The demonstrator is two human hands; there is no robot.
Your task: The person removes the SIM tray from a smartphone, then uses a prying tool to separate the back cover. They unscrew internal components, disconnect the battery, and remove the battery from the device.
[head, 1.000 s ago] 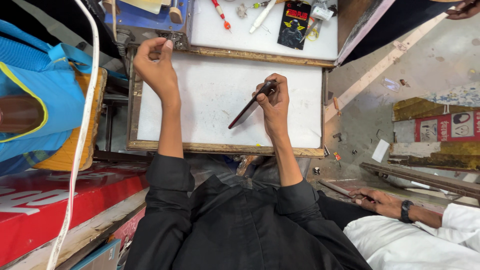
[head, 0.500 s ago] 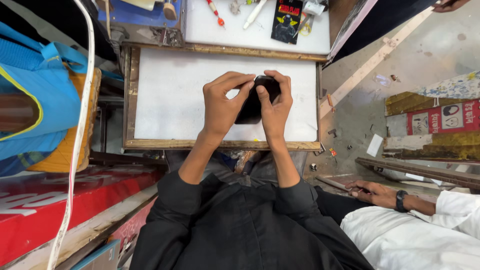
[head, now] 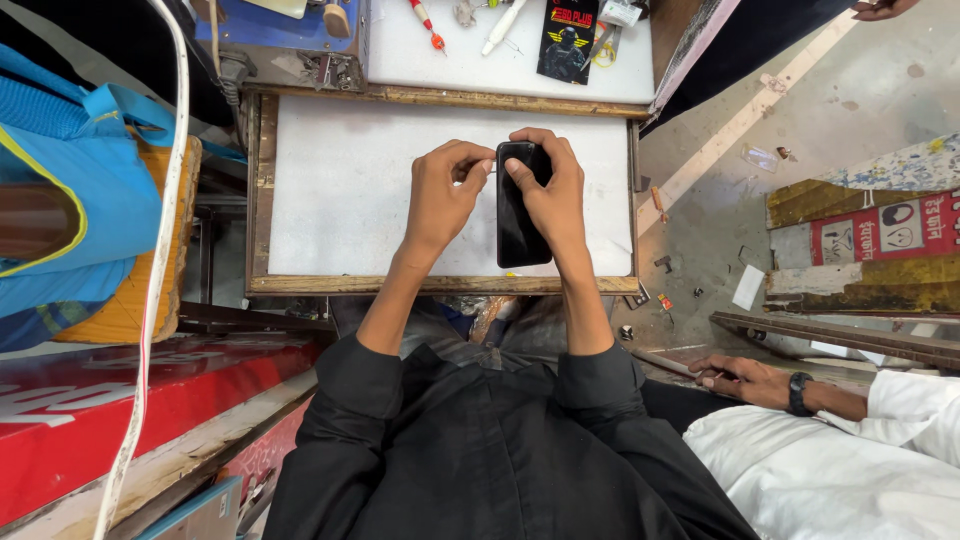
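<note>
Down at the bottom of the frame, the person's black sleeves are reaching up toward the middle, and another person in white is resting a hand (head: 742, 380) with a wristwatch at lower right, well apart from the work. Just above the sleeves, the right hand (head: 560, 195) is grasping a black phone (head: 520, 205), fingers wrapped round its upper half, holding it upright over the white table (head: 340, 190) in the centre of the frame. The left hand (head: 445, 190) is pinching at the phone's left edge near the top; something thin seems to be between thumb and forefinger, though it is too small to tell what.

Likely the main risk is the phone slipping: its lower half is hanging unsupported, and any sideways push from the left hand could be twisting it out of the right hand's grip and dropping it onto the table or past the wooden frame (head: 440, 285) to the floor. A thin tool pressed too hard could also be scratching or skidding off the edge toward the fingers. Farther up, a red-tipped screwdriver (head: 426, 20) and a black packet (head: 568, 40) are lying at the top.
</note>
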